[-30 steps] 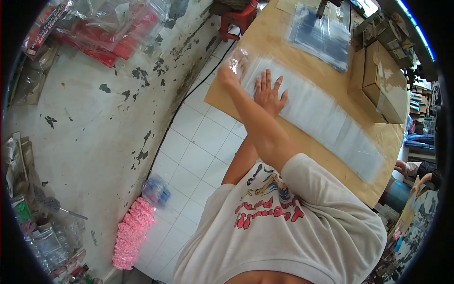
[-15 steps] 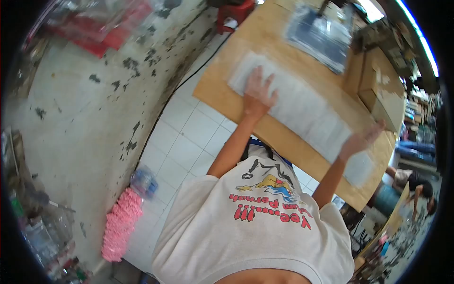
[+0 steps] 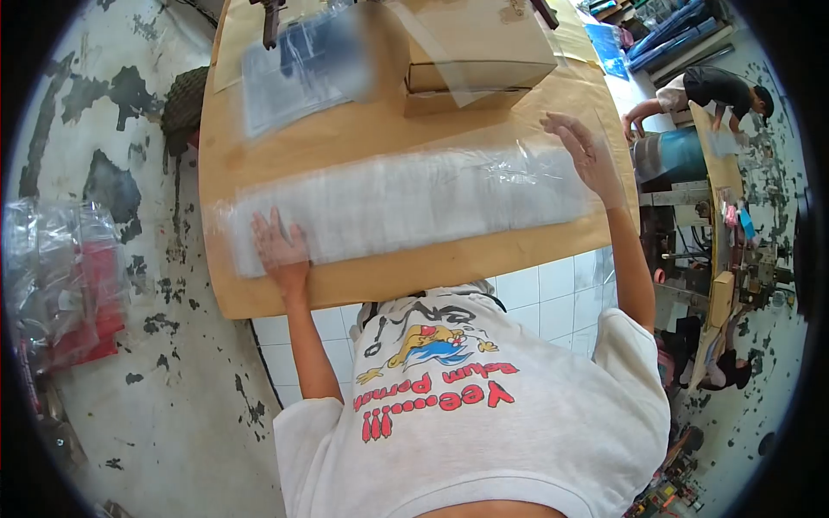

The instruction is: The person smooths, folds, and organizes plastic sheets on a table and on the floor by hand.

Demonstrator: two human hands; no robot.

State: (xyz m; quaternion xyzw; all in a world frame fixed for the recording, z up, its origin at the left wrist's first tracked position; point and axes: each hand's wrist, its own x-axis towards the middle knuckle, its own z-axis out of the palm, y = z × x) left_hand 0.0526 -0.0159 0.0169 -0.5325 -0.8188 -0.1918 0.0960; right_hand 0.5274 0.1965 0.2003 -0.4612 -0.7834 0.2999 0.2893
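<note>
Lying lengthwise on the table [image 3: 414,263], the plastic [image 3: 389,203] looks lt., floppy & prob. slippery; best pinned flat at L end, pinched at R edge. L hand [image 3: 281,249]: fingers spread flat on it. R hand [image 3: 594,164]: fingers bent near R end; can't tell if gripping.

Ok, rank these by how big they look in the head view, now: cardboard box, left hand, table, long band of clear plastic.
Largest to smallest:
1. table
2. long band of clear plastic
3. cardboard box, cut off by the frame's top edge
4. left hand
</note>
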